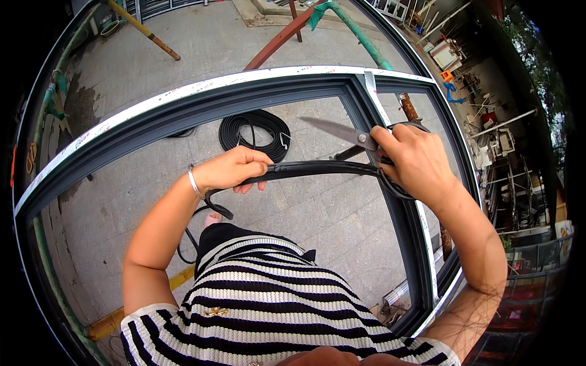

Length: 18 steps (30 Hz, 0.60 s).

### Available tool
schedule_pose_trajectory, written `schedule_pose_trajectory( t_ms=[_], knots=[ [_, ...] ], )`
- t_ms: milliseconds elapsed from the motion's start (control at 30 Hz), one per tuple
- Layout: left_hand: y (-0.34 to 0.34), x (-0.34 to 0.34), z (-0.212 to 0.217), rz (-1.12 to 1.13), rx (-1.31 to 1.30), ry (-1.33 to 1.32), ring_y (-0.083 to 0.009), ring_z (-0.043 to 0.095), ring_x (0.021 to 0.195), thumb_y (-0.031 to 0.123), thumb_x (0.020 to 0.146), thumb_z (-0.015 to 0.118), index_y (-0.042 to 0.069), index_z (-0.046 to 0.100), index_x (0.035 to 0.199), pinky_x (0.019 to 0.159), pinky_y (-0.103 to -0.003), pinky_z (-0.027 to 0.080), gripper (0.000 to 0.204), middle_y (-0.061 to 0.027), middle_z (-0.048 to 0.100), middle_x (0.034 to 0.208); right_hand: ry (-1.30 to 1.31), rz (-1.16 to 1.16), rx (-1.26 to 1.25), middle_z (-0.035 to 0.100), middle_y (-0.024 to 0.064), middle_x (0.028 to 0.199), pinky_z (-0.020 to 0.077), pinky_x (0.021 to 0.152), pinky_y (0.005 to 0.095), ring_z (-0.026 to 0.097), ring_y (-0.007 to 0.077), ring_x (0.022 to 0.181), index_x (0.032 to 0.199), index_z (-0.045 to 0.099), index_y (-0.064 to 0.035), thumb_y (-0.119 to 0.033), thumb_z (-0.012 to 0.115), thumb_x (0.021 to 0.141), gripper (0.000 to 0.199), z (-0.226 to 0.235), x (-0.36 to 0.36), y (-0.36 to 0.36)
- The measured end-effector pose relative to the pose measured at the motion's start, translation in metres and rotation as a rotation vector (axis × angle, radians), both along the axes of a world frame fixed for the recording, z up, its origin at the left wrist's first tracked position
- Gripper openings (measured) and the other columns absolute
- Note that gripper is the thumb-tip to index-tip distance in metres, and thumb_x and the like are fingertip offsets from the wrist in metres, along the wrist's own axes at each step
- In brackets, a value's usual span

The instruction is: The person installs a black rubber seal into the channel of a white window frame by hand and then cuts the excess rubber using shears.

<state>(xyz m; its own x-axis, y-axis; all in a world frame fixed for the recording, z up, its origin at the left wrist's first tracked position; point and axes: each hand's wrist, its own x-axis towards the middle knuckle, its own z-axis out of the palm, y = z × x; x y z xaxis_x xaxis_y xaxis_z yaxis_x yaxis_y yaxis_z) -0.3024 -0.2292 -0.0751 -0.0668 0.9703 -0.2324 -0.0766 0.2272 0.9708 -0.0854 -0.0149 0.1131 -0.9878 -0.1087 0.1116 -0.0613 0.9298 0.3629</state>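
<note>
My left hand (235, 169) is closed around a black rubber sealing strip (323, 168). From there the strip runs in a slight arch across to my right hand, while a loose tail (194, 239) loops down below my left wrist. My right hand (415, 152) grips a pair of scissors (336, 129). Their blades point left above the strip and seem to lie together. Part of the strip bends around under my right fingers; whether those fingers also pinch it is hidden. Below the hands, a dark grey window frame (213, 105) has white film along its outer faces.
On the paved floor lies a coil of black strip (231, 131), seen through the frame opening. Green pipes (360, 36), a red beam (281, 39) and a yellow pole (146, 30) stand beyond the frame. Assorted clutter (488, 122) fills the right side.
</note>
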Motion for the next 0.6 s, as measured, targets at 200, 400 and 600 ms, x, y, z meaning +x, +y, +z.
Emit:
schedule_pose_trajectory(
  t_ms=[200,400,600],
  knots=[
    [-0.001,0.009,-0.018,0.121,0.203,0.023,-0.0032,0.051,0.07,0.009,0.1,0.052,0.003,0.063,0.125,0.063,-0.022,0.047,0.029,0.0041,0.055,0.082,0.361,-0.539,-1.342,0.076,0.0094,0.095,0.0576,0.076,0.0284,0.072,0.0118,0.085,0.113,0.063,-0.0017,-0.013,0.085,0.086,0.036,-0.142,0.029,-0.062],
    [-0.003,0.026,-0.02,0.191,0.21,0.086,-0.0037,0.051,0.076,0.005,0.099,0.055,0.003,0.06,0.122,0.067,-0.022,0.047,0.024,0.0044,0.055,0.09,0.939,-0.417,-2.053,0.065,0.0077,0.09,0.0553,0.069,0.0256,0.069,0.0146,0.08,0.109,0.044,-0.0065,0.001,0.075,0.092,0.036,-0.229,-0.029,-0.103],
    [0.01,0.039,-0.016,0.516,0.506,0.721,-0.0197,0.061,0.083,0.005,0.078,0.084,0.004,0.07,0.093,0.072,-0.031,0.05,0.021,-0.005,0.061,0.094,1.105,-0.371,-1.941,0.065,0.0095,0.089,0.0566,0.065,0.0278,0.069,0.0169,0.072,0.111,0.043,-0.0063,0.003,0.072,0.092,0.036,-0.223,-0.049,-0.115]
  ],
)
